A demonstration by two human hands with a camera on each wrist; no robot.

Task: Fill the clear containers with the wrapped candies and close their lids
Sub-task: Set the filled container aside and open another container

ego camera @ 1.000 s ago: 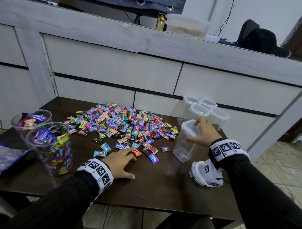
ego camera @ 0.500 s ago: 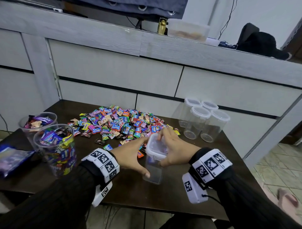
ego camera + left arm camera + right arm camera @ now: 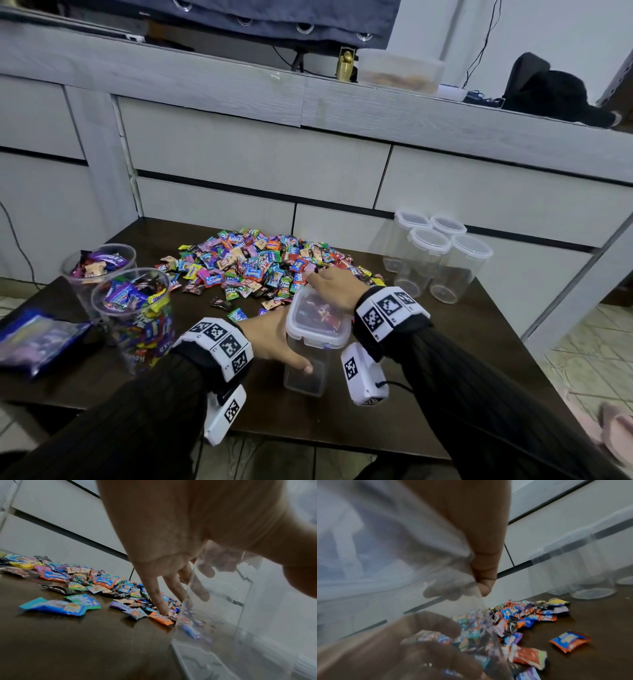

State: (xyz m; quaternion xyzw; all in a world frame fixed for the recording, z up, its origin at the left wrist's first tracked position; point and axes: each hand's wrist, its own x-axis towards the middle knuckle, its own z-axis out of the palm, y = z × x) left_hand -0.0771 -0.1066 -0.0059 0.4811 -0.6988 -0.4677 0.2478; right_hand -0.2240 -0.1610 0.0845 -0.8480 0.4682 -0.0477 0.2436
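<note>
A clear square container [image 3: 305,377] with a white-rimmed lid [image 3: 317,322] stands upright on the dark table [image 3: 445,359], just in front of the pile of wrapped candies [image 3: 260,263]. My left hand [image 3: 274,339] holds its left wall, thumb in front and fingers behind. In the left wrist view the fingers [image 3: 202,592] show through the clear wall [image 3: 240,615], and the index finger points down at the candies [image 3: 102,582]. My right hand [image 3: 330,286] grips the lid's far right edge; its thumb [image 3: 484,574] presses on the rim. The container's bottom looks empty.
Several lidded empty clear containers [image 3: 438,260] stand at the back right, also seen in the right wrist view [image 3: 594,585]. Two lidless cups with candies [image 3: 137,308] [image 3: 99,267] and a blue bag [image 3: 37,339] sit at the left. White drawers rise behind the table.
My right hand brought the container from the group at the right to the front middle and set it down. My left hand left the tabletop and took hold of its side.
</note>
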